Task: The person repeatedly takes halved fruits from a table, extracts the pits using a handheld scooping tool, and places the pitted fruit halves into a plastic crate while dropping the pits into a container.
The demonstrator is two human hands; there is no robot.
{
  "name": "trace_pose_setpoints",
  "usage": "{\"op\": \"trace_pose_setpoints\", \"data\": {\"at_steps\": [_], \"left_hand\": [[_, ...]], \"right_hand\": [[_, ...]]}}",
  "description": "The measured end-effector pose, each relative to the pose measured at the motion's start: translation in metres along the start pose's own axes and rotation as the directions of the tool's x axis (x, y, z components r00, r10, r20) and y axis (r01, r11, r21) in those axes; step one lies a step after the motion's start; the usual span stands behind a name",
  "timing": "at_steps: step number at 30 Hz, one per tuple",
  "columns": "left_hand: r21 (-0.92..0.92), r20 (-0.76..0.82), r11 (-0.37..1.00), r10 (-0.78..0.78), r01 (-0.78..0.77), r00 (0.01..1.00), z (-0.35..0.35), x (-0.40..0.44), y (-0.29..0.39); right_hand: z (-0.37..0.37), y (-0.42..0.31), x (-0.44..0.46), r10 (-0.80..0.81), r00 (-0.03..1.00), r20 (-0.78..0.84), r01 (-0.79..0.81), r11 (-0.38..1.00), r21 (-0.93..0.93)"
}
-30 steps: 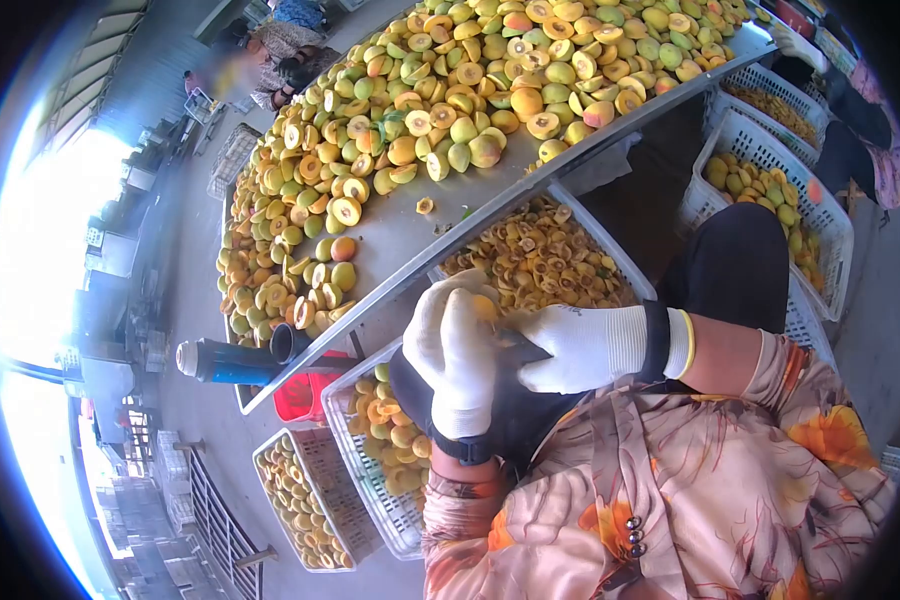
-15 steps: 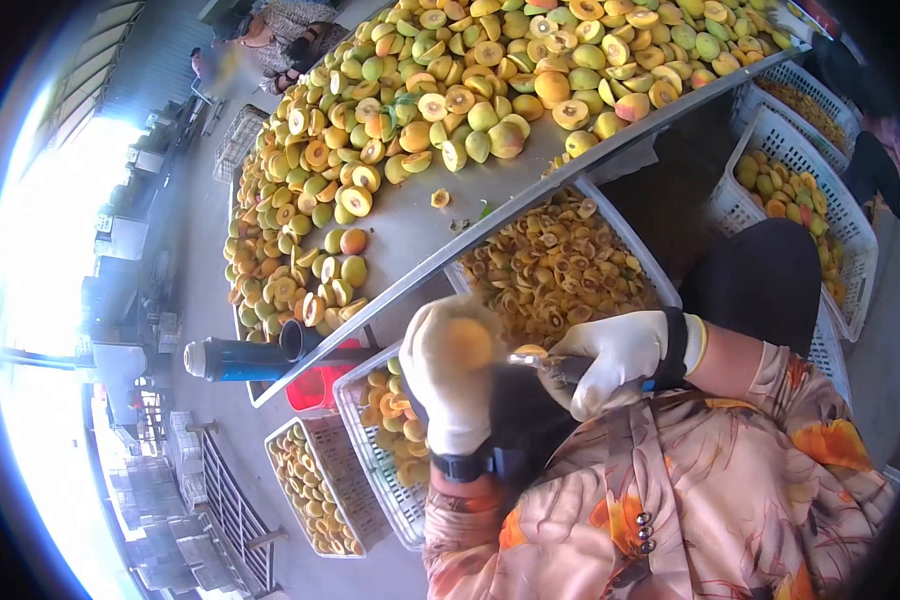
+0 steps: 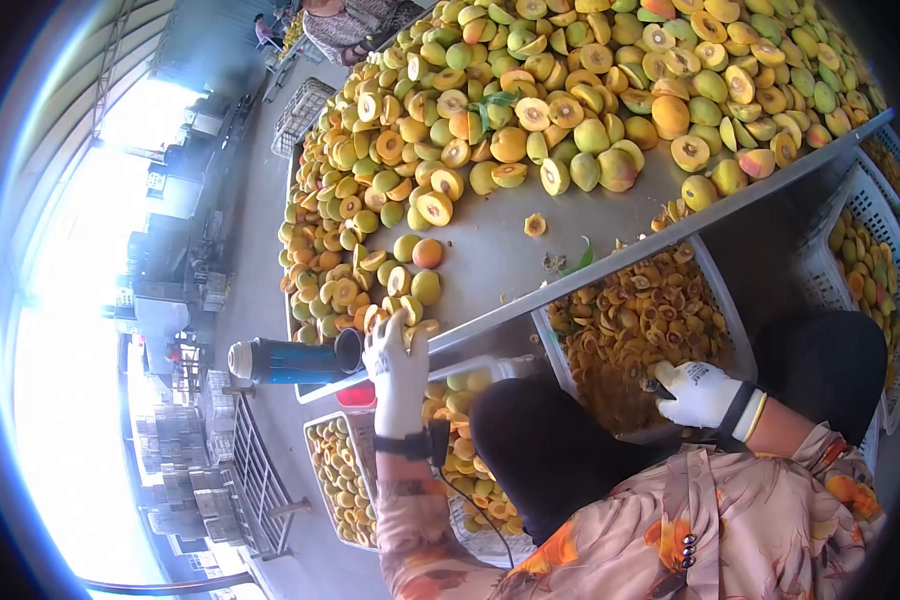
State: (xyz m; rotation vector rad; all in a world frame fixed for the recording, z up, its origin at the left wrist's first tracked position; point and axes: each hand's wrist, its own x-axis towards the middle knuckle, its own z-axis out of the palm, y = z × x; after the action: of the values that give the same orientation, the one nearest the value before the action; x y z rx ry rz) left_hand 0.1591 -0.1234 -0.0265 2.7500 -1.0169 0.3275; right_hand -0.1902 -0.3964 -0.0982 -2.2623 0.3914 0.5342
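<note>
1. The left hand [image 3: 397,380], in a white glove, is at the near edge of the bench [image 3: 490,235], its fingers extended toward the halved peaches [image 3: 434,208] on the left; whether they grip 1 is unclear.
2. The right hand [image 3: 700,395], also gloved, has its fingers closed around a dark tool [image 3: 659,388], mostly hidden, above the scrap crate [image 3: 725,300].
3. The halved peaches cover the far and left parts of the bench.
4. A blue flask [image 3: 295,362] lies left of the left hand, above a white crate [image 3: 362,455] of peach halves.
</note>
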Motion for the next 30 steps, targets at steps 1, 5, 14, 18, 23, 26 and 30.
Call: {"op": "trace_pose_setpoints", "data": {"at_steps": [1, 5, 14, 18, 23, 26, 30], "left_hand": [[0.108, 0.08, 0.994, -0.026, 0.018, 0.996, 0.007, 0.024, 0.009], [0.475, 0.408, 0.877, -0.149, -0.071, 0.901, 0.04, 0.087, 0.023], [-0.4, 0.187, 0.908, -0.048, 0.121, 0.981, 0.018, 0.049, 0.048], [-0.96, 0.275, 0.056, 0.007, 0.275, 0.961, -0.029, -0.011, 0.117], [-0.86, 0.315, -0.374, 0.146, 0.347, 0.938, -0.044, -0.079, 0.186], [-0.804, 0.328, -0.46, 0.182, 0.376, 0.927, -0.055, -0.108, 0.216], [-0.859, 0.325, -0.393, 0.075, 0.327, 0.943, -0.058, -0.13, 0.241]], "right_hand": [[-0.001, 0.0, 0.001, -0.011, 1.0, -0.013, 0.011, 1.0, -0.01], [-0.003, 0.001, 0.004, -0.026, 1.0, 0.013, 0.025, 0.999, 0.042], [-0.008, -0.008, -0.008, -0.085, 0.963, -0.256, 0.133, 0.975, 0.176], [-0.011, -0.016, -0.018, -0.175, 0.914, -0.366, 0.261, 0.944, 0.2], [-0.026, -0.076, -0.044, -0.339, 0.79, -0.511, 0.525, 0.804, 0.279], [-0.004, -0.076, -0.042, -0.419, 0.69, -0.59, 0.629, 0.751, 0.201], [0.003, -0.083, -0.068, -0.376, 0.713, -0.592, 0.546, 0.827, 0.133]]}}
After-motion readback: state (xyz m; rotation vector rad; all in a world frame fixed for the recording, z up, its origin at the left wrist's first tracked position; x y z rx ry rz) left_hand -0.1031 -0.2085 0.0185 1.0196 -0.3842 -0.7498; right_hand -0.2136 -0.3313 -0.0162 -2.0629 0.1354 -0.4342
